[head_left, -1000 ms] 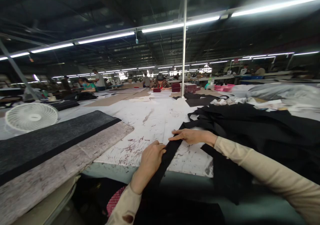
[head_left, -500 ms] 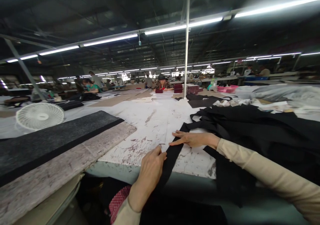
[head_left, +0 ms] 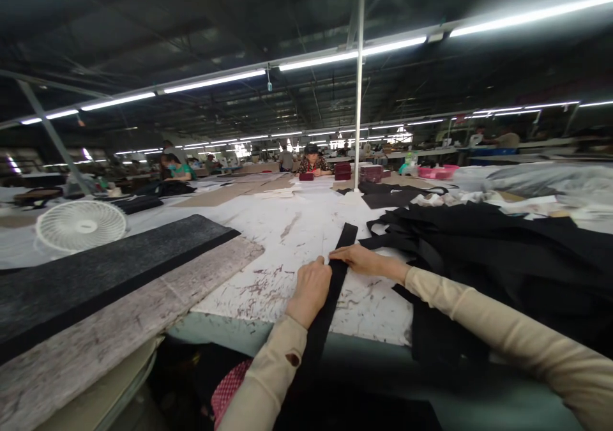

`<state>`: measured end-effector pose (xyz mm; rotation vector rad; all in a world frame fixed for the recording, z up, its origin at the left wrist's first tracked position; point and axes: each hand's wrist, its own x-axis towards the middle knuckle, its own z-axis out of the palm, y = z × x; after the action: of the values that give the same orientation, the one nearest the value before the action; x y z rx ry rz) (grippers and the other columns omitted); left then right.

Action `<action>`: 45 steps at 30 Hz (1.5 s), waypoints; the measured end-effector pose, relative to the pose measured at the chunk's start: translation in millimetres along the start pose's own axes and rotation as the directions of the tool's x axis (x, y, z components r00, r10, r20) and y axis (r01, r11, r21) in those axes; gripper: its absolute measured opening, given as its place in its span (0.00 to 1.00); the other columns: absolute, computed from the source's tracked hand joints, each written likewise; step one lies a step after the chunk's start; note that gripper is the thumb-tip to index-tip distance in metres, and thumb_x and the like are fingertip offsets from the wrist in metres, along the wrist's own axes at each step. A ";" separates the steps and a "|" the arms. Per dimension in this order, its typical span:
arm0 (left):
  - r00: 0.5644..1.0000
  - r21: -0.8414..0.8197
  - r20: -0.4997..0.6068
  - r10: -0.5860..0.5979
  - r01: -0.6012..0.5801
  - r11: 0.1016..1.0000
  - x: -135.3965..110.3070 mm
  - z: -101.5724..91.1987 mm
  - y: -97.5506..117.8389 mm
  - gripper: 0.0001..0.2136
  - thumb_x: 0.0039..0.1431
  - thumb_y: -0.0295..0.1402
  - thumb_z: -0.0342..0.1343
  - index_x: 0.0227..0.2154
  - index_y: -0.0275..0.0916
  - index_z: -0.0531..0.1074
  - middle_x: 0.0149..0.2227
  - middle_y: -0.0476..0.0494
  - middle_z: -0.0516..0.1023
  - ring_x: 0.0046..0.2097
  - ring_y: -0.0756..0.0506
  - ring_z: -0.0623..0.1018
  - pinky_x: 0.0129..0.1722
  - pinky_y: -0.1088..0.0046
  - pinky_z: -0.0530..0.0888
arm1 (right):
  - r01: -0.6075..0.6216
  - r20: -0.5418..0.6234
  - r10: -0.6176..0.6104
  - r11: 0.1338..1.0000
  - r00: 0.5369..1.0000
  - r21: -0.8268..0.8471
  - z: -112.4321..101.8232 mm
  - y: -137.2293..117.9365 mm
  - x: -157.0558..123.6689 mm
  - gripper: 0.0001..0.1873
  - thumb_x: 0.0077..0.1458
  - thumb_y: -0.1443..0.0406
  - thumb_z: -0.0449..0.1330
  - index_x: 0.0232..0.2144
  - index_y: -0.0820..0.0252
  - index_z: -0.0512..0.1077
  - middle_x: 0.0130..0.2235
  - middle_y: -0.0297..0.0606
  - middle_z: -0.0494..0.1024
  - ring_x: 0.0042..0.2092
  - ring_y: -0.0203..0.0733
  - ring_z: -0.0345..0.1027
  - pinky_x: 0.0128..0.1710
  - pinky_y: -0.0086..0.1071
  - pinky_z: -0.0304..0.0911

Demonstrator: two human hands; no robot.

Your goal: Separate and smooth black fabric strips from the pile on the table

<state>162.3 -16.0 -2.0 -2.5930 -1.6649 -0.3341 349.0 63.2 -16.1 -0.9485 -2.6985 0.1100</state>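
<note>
A narrow black fabric strip (head_left: 330,310) runs from the white tabletop (head_left: 282,252) over its front edge toward me. My left hand (head_left: 312,289) is curled at the strip's left edge, closed on it, its fingertips partly hidden. From the right, my right hand (head_left: 363,260) reaches across the strip, its fingers drawn together on the fabric close to the left fingertips. Beyond both hands the strip's far end lies flat on the table. A large heap of black fabric pieces (head_left: 498,246) lies beside my right arm.
At left, a dark grey panel (head_left: 119,265) lies on a stained board (head_left: 158,297), with a white fan (head_left: 81,225) behind it. A white pole (head_left: 358,99) rises from the table. Farther back are maroon stacks (head_left: 343,170), a pink basin (head_left: 437,172) and a seated person (head_left: 313,161).
My left hand has moved forward along the strip, close to the right hand. The right hand's spread fingers have drawn together. The strip's far end now lies apart from the heap.
</note>
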 end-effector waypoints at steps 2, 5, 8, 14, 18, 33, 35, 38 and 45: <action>0.999 -0.040 0.002 -0.046 0.046 0.998 -8.8 -2.4 -4.0 0.15 0.65 0.32 0.42 0.41 0.37 0.74 0.43 0.38 0.75 0.46 0.44 0.75 0.43 0.70 0.68 | 0.002 0.027 -0.002 1.000 1.000 -0.011 3.7 1.2 -0.7 0.26 0.51 0.79 0.48 0.50 0.65 0.72 0.52 0.47 0.74 0.54 0.45 0.68 0.55 0.37 0.61; 0.993 -0.096 0.027 -0.116 0.119 0.988 -31.4 -6.5 -10.3 0.12 0.64 0.36 0.47 0.43 0.41 0.74 0.41 0.42 0.78 0.46 0.44 0.75 0.40 0.72 0.68 | 0.004 0.049 -0.003 1.000 0.999 -0.024 5.0 3.6 -1.9 0.25 0.53 0.78 0.48 0.52 0.66 0.71 0.54 0.48 0.72 0.56 0.44 0.66 0.56 0.36 0.60; 0.986 -0.151 -0.001 -0.165 0.163 0.975 -55.8 -7.3 -10.1 0.11 0.62 0.34 0.50 0.45 0.44 0.73 0.41 0.46 0.78 0.44 0.45 0.75 0.39 0.73 0.67 | -0.012 0.091 0.013 1.000 0.996 -0.011 -0.3 2.8 -4.1 0.29 0.51 0.79 0.48 0.55 0.63 0.68 0.57 0.47 0.69 0.57 0.43 0.64 0.56 0.34 0.60; 0.991 0.002 -0.098 -0.088 0.089 0.996 -76.1 0.2 0.9 0.15 0.65 0.28 0.41 0.40 0.43 0.75 0.40 0.44 0.74 0.41 0.45 0.75 0.40 0.70 0.66 | 0.030 0.276 -0.046 0.998 0.960 0.062 -24.5 -7.3 -10.1 0.39 0.46 0.83 0.47 0.59 0.53 0.63 0.64 0.42 0.57 0.63 0.43 0.53 0.57 0.35 0.57; 0.994 0.061 -0.094 -0.047 0.053 0.997 -77.8 2.5 -0.2 0.16 0.65 0.27 0.40 0.40 0.42 0.74 0.40 0.43 0.73 0.42 0.45 0.74 0.41 0.69 0.67 | 0.018 0.327 -0.038 0.998 0.944 0.064 -33.1 -18.3 -10.8 0.38 0.48 0.83 0.48 0.58 0.51 0.64 0.65 0.41 0.52 0.63 0.46 0.53 0.55 0.36 0.60; 0.965 -0.112 -0.247 -0.089 0.062 0.992 -91.1 12.0 -4.8 0.14 0.64 0.29 0.44 0.43 0.40 0.74 0.37 0.43 0.73 0.41 0.44 0.74 0.41 0.69 0.69 | 0.079 0.390 -0.123 0.989 0.913 0.125 -31.2 -55.3 -13.1 0.42 0.45 0.83 0.48 0.60 0.49 0.60 0.67 0.38 0.48 0.66 0.46 0.43 0.62 0.40 0.48; 0.952 -0.185 -0.265 -0.155 0.108 0.977 -94.4 13.2 -5.7 0.13 0.64 0.31 0.45 0.44 0.41 0.74 0.36 0.43 0.74 0.40 0.44 0.74 0.41 0.69 0.69 | 0.068 0.382 -0.111 0.990 0.918 0.125 -29.8 -53.1 -13.6 0.42 0.46 0.83 0.47 0.60 0.47 0.61 0.67 0.35 0.47 0.66 0.45 0.42 0.63 0.41 0.46; 0.951 -0.159 -0.248 -0.186 0.150 0.976 -83.6 10.8 -2.7 0.12 0.63 0.30 0.46 0.42 0.41 0.75 0.37 0.43 0.75 0.41 0.43 0.75 0.41 0.68 0.69 | 0.065 0.339 -0.094 0.993 0.936 0.094 -26.8 -39.9 -13.0 0.43 0.46 0.84 0.47 0.59 0.45 0.61 0.67 0.32 0.48 0.66 0.43 0.41 0.64 0.41 0.45; 0.980 -0.070 -0.136 -0.147 0.138 0.988 -20.7 7.5 10.1 0.10 0.62 0.28 0.48 0.38 0.38 0.75 0.40 0.41 0.76 0.42 0.43 0.76 0.41 0.68 0.67 | -0.129 0.031 0.136 0.977 0.990 -0.168 -21.1 -11.0 -12.1 0.35 0.47 0.84 0.47 0.55 0.58 0.69 0.61 0.44 0.62 0.61 0.45 0.58 0.60 0.39 0.54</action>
<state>164.3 -37.7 -12.7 -2.4305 -1.8218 -0.5679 357.4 46.6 3.0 -1.1878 -2.7144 -0.0696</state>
